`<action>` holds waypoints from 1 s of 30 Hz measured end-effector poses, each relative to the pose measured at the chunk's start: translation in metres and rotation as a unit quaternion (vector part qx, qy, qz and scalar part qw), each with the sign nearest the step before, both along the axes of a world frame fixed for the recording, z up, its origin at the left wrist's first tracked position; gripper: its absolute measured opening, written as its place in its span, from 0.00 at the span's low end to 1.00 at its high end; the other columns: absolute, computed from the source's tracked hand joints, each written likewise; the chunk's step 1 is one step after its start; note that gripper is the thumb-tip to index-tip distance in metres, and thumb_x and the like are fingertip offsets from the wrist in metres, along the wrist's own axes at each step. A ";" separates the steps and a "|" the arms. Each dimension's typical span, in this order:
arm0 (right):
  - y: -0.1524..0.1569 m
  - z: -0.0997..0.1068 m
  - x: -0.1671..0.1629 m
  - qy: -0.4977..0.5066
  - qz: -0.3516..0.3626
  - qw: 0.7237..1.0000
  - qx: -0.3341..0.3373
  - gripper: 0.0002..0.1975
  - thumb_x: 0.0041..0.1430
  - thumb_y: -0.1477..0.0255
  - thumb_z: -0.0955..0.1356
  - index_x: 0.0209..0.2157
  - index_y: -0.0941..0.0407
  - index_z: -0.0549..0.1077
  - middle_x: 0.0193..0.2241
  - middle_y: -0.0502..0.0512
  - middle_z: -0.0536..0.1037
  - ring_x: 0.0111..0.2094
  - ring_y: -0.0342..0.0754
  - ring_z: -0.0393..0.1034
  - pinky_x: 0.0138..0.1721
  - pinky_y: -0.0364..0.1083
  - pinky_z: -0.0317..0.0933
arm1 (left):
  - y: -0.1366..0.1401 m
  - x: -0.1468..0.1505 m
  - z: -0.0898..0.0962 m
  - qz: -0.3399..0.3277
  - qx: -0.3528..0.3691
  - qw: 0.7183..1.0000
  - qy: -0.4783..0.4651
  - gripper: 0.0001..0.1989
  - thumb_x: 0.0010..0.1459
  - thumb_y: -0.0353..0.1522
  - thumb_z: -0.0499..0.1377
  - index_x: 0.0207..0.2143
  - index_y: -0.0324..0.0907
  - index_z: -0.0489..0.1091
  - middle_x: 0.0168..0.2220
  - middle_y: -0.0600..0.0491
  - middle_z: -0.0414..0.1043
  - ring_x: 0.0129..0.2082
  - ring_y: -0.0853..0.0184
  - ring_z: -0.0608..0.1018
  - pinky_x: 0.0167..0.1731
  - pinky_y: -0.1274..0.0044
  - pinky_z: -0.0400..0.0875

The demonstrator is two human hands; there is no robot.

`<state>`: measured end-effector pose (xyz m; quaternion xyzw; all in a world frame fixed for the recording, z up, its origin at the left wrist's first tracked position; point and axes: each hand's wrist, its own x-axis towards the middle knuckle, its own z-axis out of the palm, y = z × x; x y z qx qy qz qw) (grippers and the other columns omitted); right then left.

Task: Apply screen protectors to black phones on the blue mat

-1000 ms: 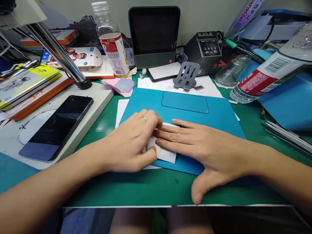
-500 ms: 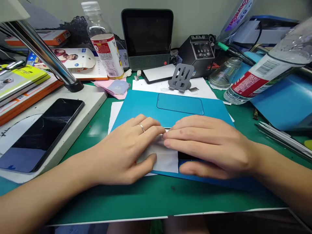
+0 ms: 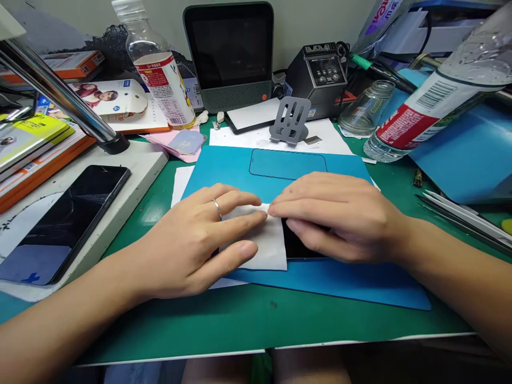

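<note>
A white wipe or sheet of tissue lies over the left part of a black, glass-fronted phone, whose right part shows dark beneath my right hand. My left hand is open, its fingers spread and resting on the wipe; a ring circles one finger. My right hand reaches across the phone with its fingers stretched out together. Its fingertips touch the wipe's upper right corner, and its thumb lies over the dark screen. Under everything is a blue mat with a phone outline printed on it.
Another black phone lies on a white block at left, by a lamp pole. Behind the mat stand a drink bottle, a screen device, a grey phone stand and a black control box. A water bottle leans at right.
The right hand has lifted slightly and drawn its thumb in towards its fingers, baring more of the phone. The left fingers have spread, and more of the wipe shows. The view has shifted a little.
</note>
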<state>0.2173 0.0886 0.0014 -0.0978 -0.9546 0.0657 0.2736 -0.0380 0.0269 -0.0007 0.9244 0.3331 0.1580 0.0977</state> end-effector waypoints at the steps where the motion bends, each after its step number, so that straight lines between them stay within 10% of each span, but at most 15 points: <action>1: 0.001 0.001 0.001 0.006 -0.015 1.000 -0.008 0.12 0.66 0.77 0.63 0.44 0.52 0.77 0.39 0.54 0.83 0.41 0.49 0.78 0.45 0.49 0.72 | -0.001 0.000 0.000 -0.026 -0.004 1.000 0.005 0.21 0.71 0.37 0.48 0.63 0.42 0.64 0.64 0.44 0.63 0.61 0.54 0.68 0.60 0.60 0.62; 11: 0.020 -0.002 0.007 0.043 -0.090 0.992 -0.079 0.11 0.67 0.73 0.64 0.39 0.57 0.79 0.37 0.57 0.82 0.39 0.50 0.76 0.44 0.50 0.69 | -0.005 0.023 -0.008 -0.084 -0.058 0.988 0.119 0.37 0.69 0.50 0.46 0.72 0.40 0.43 0.73 0.47 0.37 0.73 0.57 0.43 0.71 0.63 0.39; 30: 0.006 0.009 0.008 0.077 -0.069 0.994 -0.038 0.07 0.64 0.76 0.64 0.34 0.56 0.74 0.25 0.52 0.77 0.26 0.44 0.68 0.30 0.45 0.63 | -0.006 0.033 -0.004 -0.098 -0.025 0.994 0.030 0.38 0.67 0.54 0.45 0.63 0.32 0.64 0.66 0.38 0.61 0.67 0.50 0.63 0.67 0.63 0.56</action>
